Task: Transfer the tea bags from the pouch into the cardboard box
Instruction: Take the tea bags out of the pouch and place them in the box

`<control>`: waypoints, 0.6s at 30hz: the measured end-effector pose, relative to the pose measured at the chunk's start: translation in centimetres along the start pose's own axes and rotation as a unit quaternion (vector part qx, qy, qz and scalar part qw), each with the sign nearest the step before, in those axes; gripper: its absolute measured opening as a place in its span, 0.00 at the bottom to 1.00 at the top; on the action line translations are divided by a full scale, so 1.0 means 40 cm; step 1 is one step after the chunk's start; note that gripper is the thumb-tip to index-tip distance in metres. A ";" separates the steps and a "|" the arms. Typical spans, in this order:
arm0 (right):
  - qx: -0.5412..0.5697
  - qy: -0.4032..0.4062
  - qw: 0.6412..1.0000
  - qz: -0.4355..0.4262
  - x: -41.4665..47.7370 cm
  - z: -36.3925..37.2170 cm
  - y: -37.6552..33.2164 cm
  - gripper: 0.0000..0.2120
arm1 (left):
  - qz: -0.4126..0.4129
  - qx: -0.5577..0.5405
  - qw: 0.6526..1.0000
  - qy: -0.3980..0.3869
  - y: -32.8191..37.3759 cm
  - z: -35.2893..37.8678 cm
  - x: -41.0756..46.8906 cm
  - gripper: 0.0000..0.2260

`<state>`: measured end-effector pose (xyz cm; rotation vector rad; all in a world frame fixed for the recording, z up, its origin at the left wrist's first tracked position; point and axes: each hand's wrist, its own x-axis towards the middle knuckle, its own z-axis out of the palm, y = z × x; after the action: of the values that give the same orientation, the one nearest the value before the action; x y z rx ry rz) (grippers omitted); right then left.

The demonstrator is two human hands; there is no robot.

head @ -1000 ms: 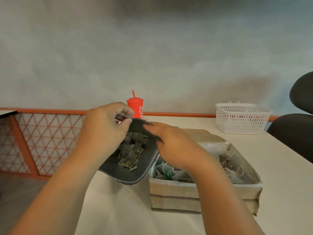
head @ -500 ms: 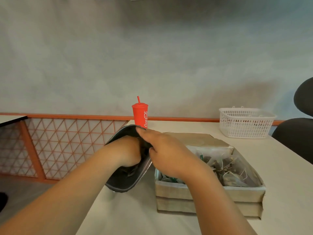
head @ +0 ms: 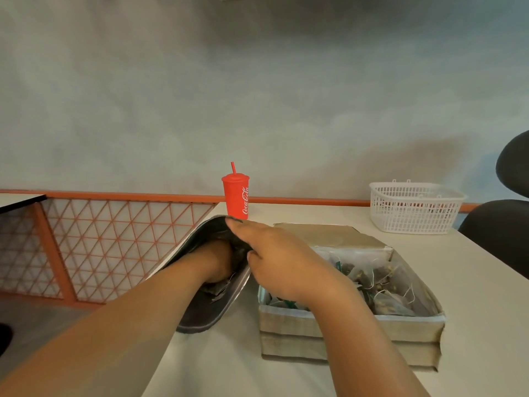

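Observation:
A dark foil pouch point(head: 200, 313) lies open at the table's left edge, mouth toward me. My left hand point(head: 214, 260) is deep inside it among the tea bags point(head: 219, 290); its fingers are hidden, so its grip cannot be judged. My right hand point(head: 274, 259) pinches the pouch's right rim and holds the mouth open. Just right of the pouch stands the cardboard box point(head: 349, 330), lined with plastic and holding several tea bags point(head: 380, 285) with strings and green tags. Its lid flap point(head: 323, 233) folds back behind it.
A red Coca-Cola cup point(head: 236, 196) with a straw stands behind the pouch. A white plastic basket point(head: 412, 207) sits at the back right of the beige table point(head: 469, 282). A black chair point(head: 503, 230) is at the far right. An orange lattice partition point(head: 100, 242) lies left of the table.
My left hand let go of the pouch's rim and went down inside the pouch. My right hand kept its hold on the rim. The view shifted slightly downward.

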<state>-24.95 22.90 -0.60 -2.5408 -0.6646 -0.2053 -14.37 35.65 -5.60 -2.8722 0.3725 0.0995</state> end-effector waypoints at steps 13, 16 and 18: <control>0.020 0.018 0.999 0.022 0.004 -0.004 0.027 0.30 | 0.076 -0.135 0.981 0.117 0.014 -0.115 -0.190 0.07; 0.013 0.021 1.000 0.017 0.013 0.008 0.035 0.30 | 0.089 -0.210 0.962 0.151 -0.017 -0.173 -0.274 0.09; 0.016 0.016 1.000 0.017 0.020 0.020 0.039 0.30 | 0.089 -0.264 0.941 0.194 -0.043 -0.204 -0.321 0.10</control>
<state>-23.47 22.46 -1.75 -2.5105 -0.6076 -0.2214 -26.03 38.36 3.96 -3.3753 0.7866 -0.4063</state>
